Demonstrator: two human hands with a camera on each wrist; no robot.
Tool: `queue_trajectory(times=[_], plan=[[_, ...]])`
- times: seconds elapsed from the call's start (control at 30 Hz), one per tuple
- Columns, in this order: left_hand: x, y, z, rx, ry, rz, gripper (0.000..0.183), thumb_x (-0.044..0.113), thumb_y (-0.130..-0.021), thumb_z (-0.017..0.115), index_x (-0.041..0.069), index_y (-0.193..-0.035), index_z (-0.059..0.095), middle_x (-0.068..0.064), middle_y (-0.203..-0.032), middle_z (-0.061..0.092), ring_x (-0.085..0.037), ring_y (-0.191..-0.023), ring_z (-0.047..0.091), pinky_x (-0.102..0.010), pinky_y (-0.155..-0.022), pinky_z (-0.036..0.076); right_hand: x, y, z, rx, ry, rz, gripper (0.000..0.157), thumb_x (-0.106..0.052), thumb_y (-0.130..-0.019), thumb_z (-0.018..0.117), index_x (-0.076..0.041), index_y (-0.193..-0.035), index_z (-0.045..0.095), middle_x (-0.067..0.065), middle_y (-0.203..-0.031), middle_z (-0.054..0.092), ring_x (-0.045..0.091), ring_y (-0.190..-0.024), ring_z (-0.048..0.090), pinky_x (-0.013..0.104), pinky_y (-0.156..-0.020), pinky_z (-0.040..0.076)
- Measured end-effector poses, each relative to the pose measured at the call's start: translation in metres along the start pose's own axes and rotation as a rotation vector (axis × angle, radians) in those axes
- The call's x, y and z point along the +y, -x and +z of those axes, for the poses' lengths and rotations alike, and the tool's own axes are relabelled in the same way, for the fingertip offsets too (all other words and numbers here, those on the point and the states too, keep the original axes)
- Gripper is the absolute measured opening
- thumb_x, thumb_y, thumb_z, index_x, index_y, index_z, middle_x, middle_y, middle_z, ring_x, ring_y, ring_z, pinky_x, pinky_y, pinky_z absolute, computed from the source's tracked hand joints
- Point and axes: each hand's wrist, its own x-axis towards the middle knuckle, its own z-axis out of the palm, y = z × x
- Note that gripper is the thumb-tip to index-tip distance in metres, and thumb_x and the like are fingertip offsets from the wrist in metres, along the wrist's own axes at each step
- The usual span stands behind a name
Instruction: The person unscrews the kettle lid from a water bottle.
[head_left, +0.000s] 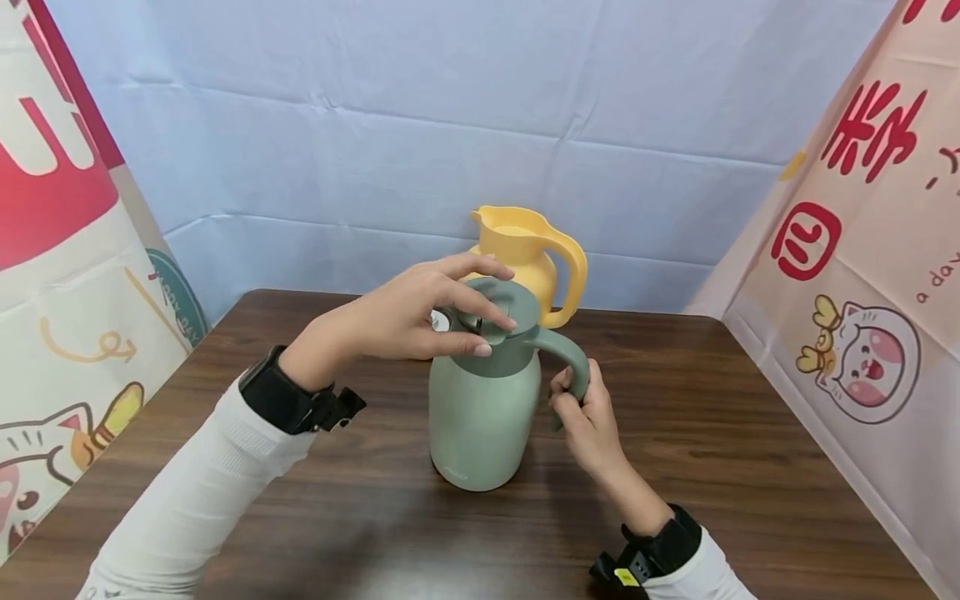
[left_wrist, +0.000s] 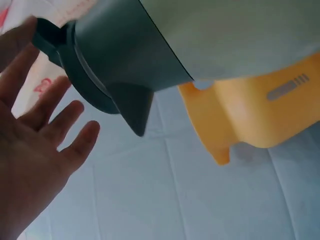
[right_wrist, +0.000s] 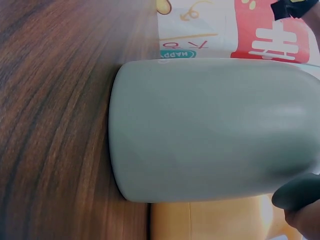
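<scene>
A pale green thermal jug (head_left: 483,425) with a darker green lid (head_left: 517,304) stands upright on the table. My right hand (head_left: 588,417) grips its curved handle (head_left: 566,354) from the right. Over the lid reaches my left hand (head_left: 420,312), its fingers spread and mostly straight. In the left wrist view, fingertips are right at a raised tab (left_wrist: 47,42) on the lid, and the spout (left_wrist: 132,107) points away from the palm. The jug body (right_wrist: 215,130) fills the right wrist view, hiding most of what lies behind it.
Close behind the green jug stands a yellow jug (head_left: 517,237) with its handle to the right, partly covered. The brown wooden table (head_left: 675,450) ends at a pale blue cloth backdrop (head_left: 337,167). Printed cloths (head_left: 862,250) hang along both sides.
</scene>
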Motion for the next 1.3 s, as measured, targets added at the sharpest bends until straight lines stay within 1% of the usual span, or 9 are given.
queue_trajectory(times=[0.13,0.33,0.53,0.7,0.8,0.9,1.1,1.17,1.3], plan=[[-0.012,-0.003,0.000,-0.108,0.057,-0.076,0.036,0.030,-0.083,0.072,0.017,-0.116,0.067,-0.008,-0.137,0.044,-0.017,-0.130,0.032,-0.038,-0.102,0.029,0.002,0.000,0.000,-0.018,-0.021,-0.041,0.011,0.016,-0.088,0.031,0.006,-0.088,0.033,0.010,-0.069,0.036,0.016,-0.050,0.029,0.031,-0.045,0.031],[-0.020,-0.004,0.003,-0.059,0.146,-0.139,0.034,0.032,-0.077,0.077,0.021,-0.108,0.068,0.001,-0.120,0.053,-0.011,-0.113,0.044,-0.033,-0.089,0.038,0.001,0.000,0.003,-0.020,-0.010,-0.002,0.015,0.017,-0.086,0.031,0.002,-0.088,0.033,0.009,-0.069,0.037,0.014,-0.051,0.029,0.030,-0.046,0.031],[-0.013,-0.018,0.009,-0.028,-0.076,-0.182,0.037,0.049,-0.074,0.074,0.026,-0.102,0.068,0.003,-0.093,0.046,-0.012,-0.085,0.041,-0.030,-0.072,0.036,-0.020,-0.004,0.006,-0.036,-0.008,0.005,0.012,0.020,-0.084,0.030,0.009,-0.086,0.032,0.011,-0.067,0.037,0.015,-0.050,0.030,0.029,-0.047,0.032],[-0.010,-0.032,0.013,-0.049,0.005,-0.184,0.028,0.041,-0.077,0.075,0.023,-0.099,0.071,0.002,-0.105,0.052,-0.012,-0.100,0.045,-0.031,-0.082,0.036,-0.014,-0.003,0.003,-0.033,-0.008,-0.017,0.013,0.020,-0.083,0.030,0.009,-0.087,0.033,0.009,-0.068,0.038,0.015,-0.050,0.031,0.029,-0.046,0.032],[-0.010,-0.039,0.014,-0.069,0.049,-0.196,0.025,0.037,-0.079,0.074,0.020,-0.098,0.071,0.005,-0.103,0.057,-0.008,-0.098,0.049,-0.029,-0.080,0.038,-0.003,-0.001,0.001,-0.025,-0.010,-0.018,0.014,0.019,-0.084,0.032,0.006,-0.088,0.035,0.008,-0.069,0.040,0.016,-0.051,0.034,0.030,-0.046,0.033],[-0.011,-0.047,0.011,-0.120,0.063,-0.223,0.025,0.035,-0.082,0.072,0.018,-0.100,0.072,0.007,-0.096,0.059,-0.007,-0.088,0.050,-0.027,-0.074,0.040,0.002,0.000,0.000,-0.024,-0.012,-0.016,0.013,0.016,-0.085,0.033,0.004,-0.089,0.035,0.007,-0.070,0.040,0.017,-0.053,0.035,0.030,-0.047,0.033],[-0.015,-0.054,0.006,-0.251,0.166,-0.255,0.022,0.033,-0.085,0.068,0.020,-0.102,0.072,0.008,-0.102,0.061,-0.005,-0.095,0.052,-0.026,-0.081,0.041,-0.009,-0.003,0.001,-0.034,-0.015,-0.025,0.013,0.020,-0.083,0.031,0.008,-0.087,0.034,0.008,-0.069,0.039,0.016,-0.051,0.033,0.030,-0.046,0.033],[-0.017,-0.055,0.006,-0.248,0.177,-0.264,0.019,0.033,-0.085,0.068,0.020,-0.098,0.072,0.009,-0.099,0.061,-0.005,-0.092,0.051,-0.027,-0.079,0.041,-0.010,-0.004,0.001,-0.039,-0.018,-0.027,0.014,0.022,-0.082,0.030,0.009,-0.086,0.033,0.008,-0.068,0.038,0.016,-0.050,0.032,0.031,-0.045,0.032],[-0.017,-0.061,0.013,-0.195,0.088,-0.306,0.017,0.037,-0.084,0.068,0.020,-0.085,0.071,0.008,-0.083,0.060,-0.008,-0.075,0.048,-0.024,-0.068,0.039,0.001,-0.002,-0.002,-0.045,-0.024,-0.015,0.015,0.022,-0.083,0.031,0.008,-0.086,0.033,0.008,-0.067,0.038,0.015,-0.048,0.030,0.031,-0.045,0.032]])
